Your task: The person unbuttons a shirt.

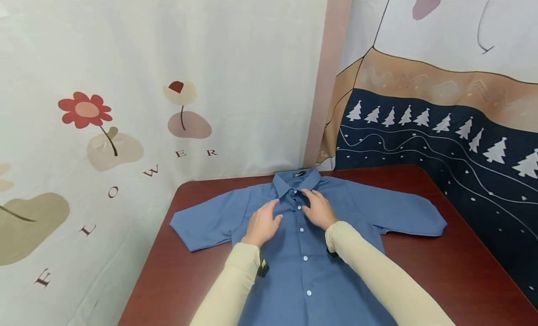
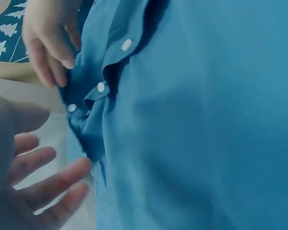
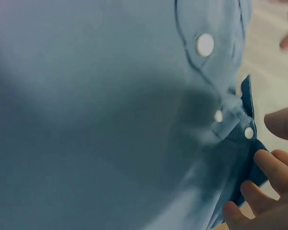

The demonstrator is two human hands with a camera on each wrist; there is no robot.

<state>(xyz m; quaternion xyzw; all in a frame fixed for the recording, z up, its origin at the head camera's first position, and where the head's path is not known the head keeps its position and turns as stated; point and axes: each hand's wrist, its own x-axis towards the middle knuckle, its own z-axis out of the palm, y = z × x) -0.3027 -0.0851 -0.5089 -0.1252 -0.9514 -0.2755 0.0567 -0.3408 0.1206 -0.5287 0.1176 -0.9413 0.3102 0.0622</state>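
Observation:
A blue short-sleeved shirt (image 1: 277,279) with white buttons lies spread front side up, its collar (image 1: 311,179) at the far edge of the table. My left hand (image 1: 262,223) is over the chest, left of the button placket, fingers spread and pointing toward the collar. On the other side of the placket, my right hand (image 1: 319,209) has its fingertips right at the collar's lower edge. Nothing is held in either hand. In the left wrist view, the upper placket buttons (image 2: 101,87) show beside both hands. The right wrist view has the right fingers (image 3: 266,167) overlapping the collar.
The dark red table (image 1: 201,274) carries the shirt, its sleeves (image 1: 403,211) stretched out to both sides. Behind it hangs a pale curtain (image 1: 252,74) with flower prints. A navy cloth (image 1: 386,144) with white trees hangs at the right.

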